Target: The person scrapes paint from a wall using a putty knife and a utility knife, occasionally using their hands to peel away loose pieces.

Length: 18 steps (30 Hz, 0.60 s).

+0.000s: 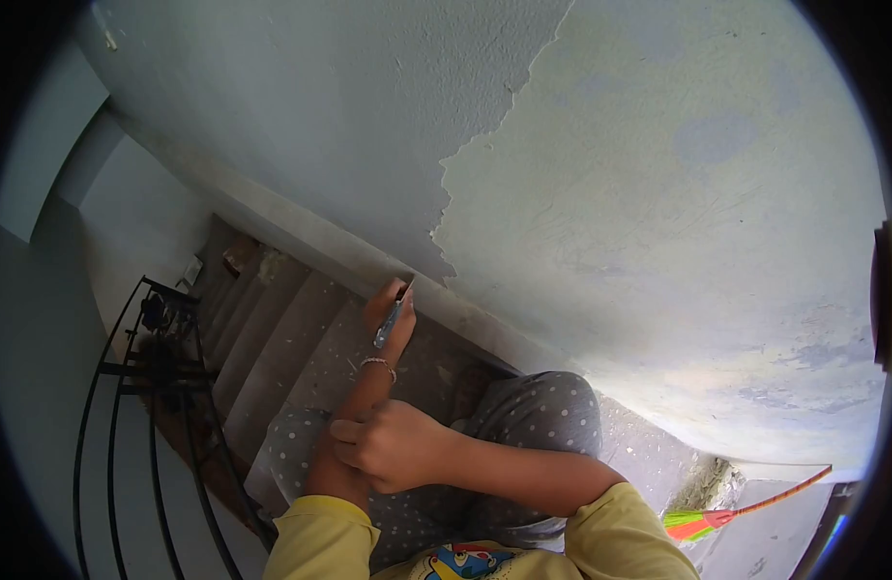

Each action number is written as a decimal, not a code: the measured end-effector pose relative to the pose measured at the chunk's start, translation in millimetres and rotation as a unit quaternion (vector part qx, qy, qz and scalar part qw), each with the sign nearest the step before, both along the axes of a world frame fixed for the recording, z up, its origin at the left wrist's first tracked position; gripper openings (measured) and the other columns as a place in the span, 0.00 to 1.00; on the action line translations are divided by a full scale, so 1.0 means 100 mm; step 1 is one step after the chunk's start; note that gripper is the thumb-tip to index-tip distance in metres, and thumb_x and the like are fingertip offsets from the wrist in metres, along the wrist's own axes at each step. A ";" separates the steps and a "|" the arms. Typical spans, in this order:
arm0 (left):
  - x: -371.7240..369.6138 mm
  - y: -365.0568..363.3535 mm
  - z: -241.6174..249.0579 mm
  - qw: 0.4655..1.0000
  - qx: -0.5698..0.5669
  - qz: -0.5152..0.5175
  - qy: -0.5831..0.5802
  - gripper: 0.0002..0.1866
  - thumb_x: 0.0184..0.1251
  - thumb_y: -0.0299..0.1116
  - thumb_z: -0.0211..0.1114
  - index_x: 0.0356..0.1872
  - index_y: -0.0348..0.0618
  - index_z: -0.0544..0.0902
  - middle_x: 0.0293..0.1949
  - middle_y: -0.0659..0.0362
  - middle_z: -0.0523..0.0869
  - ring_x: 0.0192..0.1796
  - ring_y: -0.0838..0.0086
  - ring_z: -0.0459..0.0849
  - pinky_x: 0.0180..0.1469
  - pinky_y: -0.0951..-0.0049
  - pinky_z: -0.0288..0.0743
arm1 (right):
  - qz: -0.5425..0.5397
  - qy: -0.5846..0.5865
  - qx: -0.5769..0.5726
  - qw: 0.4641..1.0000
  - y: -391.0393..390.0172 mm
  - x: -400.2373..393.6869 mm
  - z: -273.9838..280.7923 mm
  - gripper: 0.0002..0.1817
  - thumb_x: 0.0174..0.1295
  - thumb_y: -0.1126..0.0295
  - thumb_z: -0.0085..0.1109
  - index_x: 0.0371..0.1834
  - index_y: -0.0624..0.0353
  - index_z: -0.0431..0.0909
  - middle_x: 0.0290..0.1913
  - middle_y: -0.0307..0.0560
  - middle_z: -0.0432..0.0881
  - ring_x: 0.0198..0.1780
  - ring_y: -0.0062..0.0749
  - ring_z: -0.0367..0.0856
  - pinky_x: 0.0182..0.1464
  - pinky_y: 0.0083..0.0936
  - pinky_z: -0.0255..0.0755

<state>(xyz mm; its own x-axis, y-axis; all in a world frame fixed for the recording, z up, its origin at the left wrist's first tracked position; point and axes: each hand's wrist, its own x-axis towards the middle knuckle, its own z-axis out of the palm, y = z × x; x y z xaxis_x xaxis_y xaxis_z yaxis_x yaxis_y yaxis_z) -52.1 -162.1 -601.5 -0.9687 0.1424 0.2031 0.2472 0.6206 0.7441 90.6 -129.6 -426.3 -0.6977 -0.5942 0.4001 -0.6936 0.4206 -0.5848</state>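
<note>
My left hand (393, 314), with a beaded bracelet at its wrist, is closed around a scraper-like tool (389, 324) with a dark and silvery handle. It is near the foot of the wall, below the jagged edge where grey paint (339, 116) meets a paler bare patch (639, 193). The tool's tip is too small to make out clearly. My right hand (388, 447) lies across my left forearm, its fingers bent against the skin; whether it holds anything is hidden.
Concrete steps (281, 329) run down to the left beside a black metal railing (156, 425). A pale ledge (320, 232) follows the wall's foot. At the lower right is a broom (697, 523) with green and orange bristles. My knees in dotted trousers (542, 411) are bent below the wall.
</note>
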 end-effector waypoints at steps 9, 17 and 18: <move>0.00 0.10 0.05 0.999 0.004 -0.027 0.040 0.04 0.63 0.28 0.67 0.34 0.42 0.81 0.34 0.51 0.86 0.38 0.53 0.85 0.41 0.65 0.78 | 0.005 0.008 0.005 1.000 0.01 0.02 0.02 0.10 0.42 0.66 0.65 0.24 0.60 0.79 0.31 0.44 0.75 0.26 0.38 0.78 0.27 0.35 0.73; -0.02 0.09 0.09 0.997 0.058 0.000 0.058 0.05 0.63 0.28 0.69 0.33 0.39 0.81 0.28 0.49 0.84 0.32 0.53 0.83 0.36 0.62 0.74 | 0.004 0.019 -0.004 1.000 0.02 0.05 0.04 0.09 0.40 0.68 0.63 0.25 0.61 0.79 0.31 0.44 0.74 0.26 0.37 0.78 0.26 0.35 0.73; -0.02 0.09 0.10 0.997 0.055 0.000 0.059 0.05 0.63 0.28 0.69 0.33 0.39 0.81 0.28 0.49 0.84 0.32 0.53 0.83 0.36 0.62 0.74 | 0.005 0.020 -0.003 1.000 0.02 0.05 0.05 0.09 0.39 0.68 0.62 0.25 0.61 0.79 0.31 0.44 0.74 0.26 0.37 0.78 0.26 0.35 0.73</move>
<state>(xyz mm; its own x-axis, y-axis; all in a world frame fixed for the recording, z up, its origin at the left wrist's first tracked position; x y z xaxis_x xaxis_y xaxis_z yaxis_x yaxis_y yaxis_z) -54.4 -153.3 -591.7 -0.9375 0.1128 0.3292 0.3362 0.5371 0.7736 96.1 -127.8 -421.0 -0.6742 -0.5992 0.4317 -0.7215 0.4094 -0.5585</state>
